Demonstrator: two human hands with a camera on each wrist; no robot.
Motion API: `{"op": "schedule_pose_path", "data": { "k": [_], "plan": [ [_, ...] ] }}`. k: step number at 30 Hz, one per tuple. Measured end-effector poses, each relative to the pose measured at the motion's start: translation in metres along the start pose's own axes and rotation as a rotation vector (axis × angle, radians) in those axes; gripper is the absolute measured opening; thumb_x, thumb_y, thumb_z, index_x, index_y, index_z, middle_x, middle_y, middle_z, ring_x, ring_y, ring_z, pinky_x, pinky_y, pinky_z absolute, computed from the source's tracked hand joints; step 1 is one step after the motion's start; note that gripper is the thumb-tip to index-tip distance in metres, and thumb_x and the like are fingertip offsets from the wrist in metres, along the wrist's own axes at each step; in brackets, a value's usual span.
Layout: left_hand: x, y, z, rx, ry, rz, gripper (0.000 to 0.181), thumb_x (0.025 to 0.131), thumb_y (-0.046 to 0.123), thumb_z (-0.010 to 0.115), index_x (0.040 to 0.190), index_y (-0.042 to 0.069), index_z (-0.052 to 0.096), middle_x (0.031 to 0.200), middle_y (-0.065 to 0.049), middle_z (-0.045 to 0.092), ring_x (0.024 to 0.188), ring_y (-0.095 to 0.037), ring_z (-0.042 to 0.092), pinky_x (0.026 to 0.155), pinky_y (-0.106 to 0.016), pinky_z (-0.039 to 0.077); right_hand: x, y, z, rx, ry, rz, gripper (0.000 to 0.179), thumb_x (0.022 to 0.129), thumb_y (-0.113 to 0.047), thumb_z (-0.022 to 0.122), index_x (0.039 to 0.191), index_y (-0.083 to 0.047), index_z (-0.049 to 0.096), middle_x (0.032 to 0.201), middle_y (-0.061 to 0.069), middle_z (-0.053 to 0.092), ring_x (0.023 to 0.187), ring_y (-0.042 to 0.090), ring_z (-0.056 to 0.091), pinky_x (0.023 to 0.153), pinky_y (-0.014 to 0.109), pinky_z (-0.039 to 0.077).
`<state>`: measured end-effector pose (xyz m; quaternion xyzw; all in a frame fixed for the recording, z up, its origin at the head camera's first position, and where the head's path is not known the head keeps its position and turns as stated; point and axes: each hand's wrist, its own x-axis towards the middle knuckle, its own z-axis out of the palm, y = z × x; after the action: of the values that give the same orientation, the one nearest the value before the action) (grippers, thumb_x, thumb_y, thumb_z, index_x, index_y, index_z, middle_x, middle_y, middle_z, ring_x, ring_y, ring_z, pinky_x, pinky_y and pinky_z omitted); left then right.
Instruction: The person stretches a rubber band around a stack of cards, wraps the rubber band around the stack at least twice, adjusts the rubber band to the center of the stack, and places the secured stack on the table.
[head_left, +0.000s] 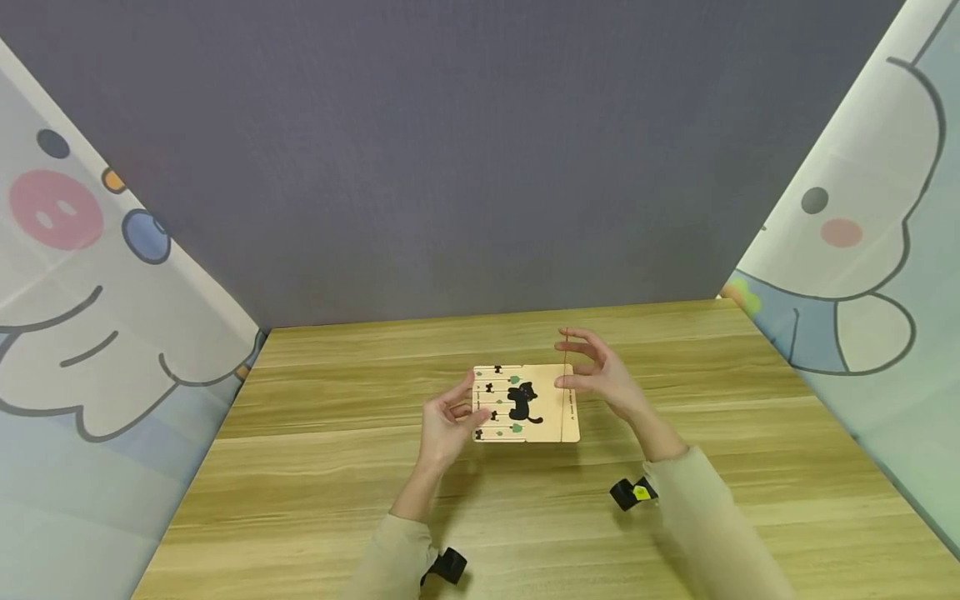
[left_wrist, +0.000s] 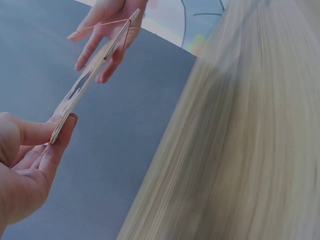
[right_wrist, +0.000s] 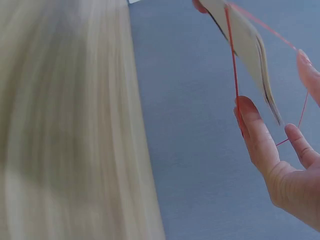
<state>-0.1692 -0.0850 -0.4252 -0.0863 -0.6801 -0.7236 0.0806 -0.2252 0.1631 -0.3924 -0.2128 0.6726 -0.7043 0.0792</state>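
A thin cream notebook (head_left: 546,377) with a black cat, small cats and green leaves on its cover is held up above the table. My left hand (head_left: 442,427) pinches its left end between thumb and fingers; the left wrist view shows the notebook edge-on. At the opposite end, my right hand (head_left: 609,385) has its thumb and fingers spread apart. A thin red elastic band (right_wrist: 233,55) is stretched over those fingertips and runs across the notebook. In the head view the band crosses the cover near its right edge.
The wooden table (head_left: 322,417) lies beneath both hands, with a grey panel (head_left: 480,167) behind it. Cartoon-printed sheets (head_left: 847,267) stand on either side. Black wrist devices (head_left: 450,566) show at both sleeves.
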Motion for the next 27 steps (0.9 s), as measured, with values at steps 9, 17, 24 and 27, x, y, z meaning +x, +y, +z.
{"op": "schedule_pose_path", "data": {
  "k": [9, 17, 24, 27],
  "plan": [
    [-0.002, -0.001, 0.001, -0.053, -0.067, -0.043, 0.059, 0.066, -0.018, 0.065, 0.121, -0.008, 0.046, 0.127, -0.017, 0.044, 0.061, -0.013, 0.059, 0.057, -0.018, 0.052, 0.019, -0.015, -0.014, 0.096, -0.107, 0.060, 0.071, 0.071, 0.012, 0.066, 0.131, -0.006, 0.033, 0.130, 0.027, 0.031, 0.108, 0.051, 0.040, 0.078, 0.043, 0.050],
    [-0.003, 0.000, 0.001, -0.087, -0.078, -0.058, 0.058, 0.066, -0.019, 0.065, 0.120, -0.008, 0.047, 0.128, -0.014, 0.045, 0.063, -0.011, 0.060, 0.058, -0.018, 0.052, 0.035, -0.023, -0.023, 0.154, -0.077, 0.118, 0.050, 0.075, 0.015, 0.059, 0.118, -0.008, 0.046, 0.124, 0.019, 0.041, 0.110, 0.039, 0.047, 0.082, 0.049, 0.046],
    [-0.004, 0.001, 0.002, -0.073, -0.079, -0.052, 0.056, 0.067, -0.018, 0.065, 0.119, -0.007, 0.048, 0.129, -0.012, 0.045, 0.063, -0.012, 0.061, 0.058, -0.019, 0.053, 0.039, -0.027, -0.024, 0.270, -0.071, 0.094, 0.041, 0.080, 0.019, 0.048, 0.120, 0.014, 0.038, 0.112, 0.009, 0.055, 0.108, 0.032, 0.050, 0.088, 0.048, 0.043],
    [-0.004, 0.001, 0.002, -0.069, -0.082, -0.053, 0.057, 0.067, -0.018, 0.065, 0.120, -0.007, 0.048, 0.129, -0.012, 0.045, 0.064, -0.011, 0.061, 0.059, -0.018, 0.052, 0.040, -0.029, -0.024, 0.376, -0.093, 0.077, 0.033, 0.083, 0.020, 0.041, 0.115, 0.013, 0.045, 0.108, 0.011, 0.058, 0.104, 0.030, 0.054, 0.087, 0.044, 0.044]
  ]
}}
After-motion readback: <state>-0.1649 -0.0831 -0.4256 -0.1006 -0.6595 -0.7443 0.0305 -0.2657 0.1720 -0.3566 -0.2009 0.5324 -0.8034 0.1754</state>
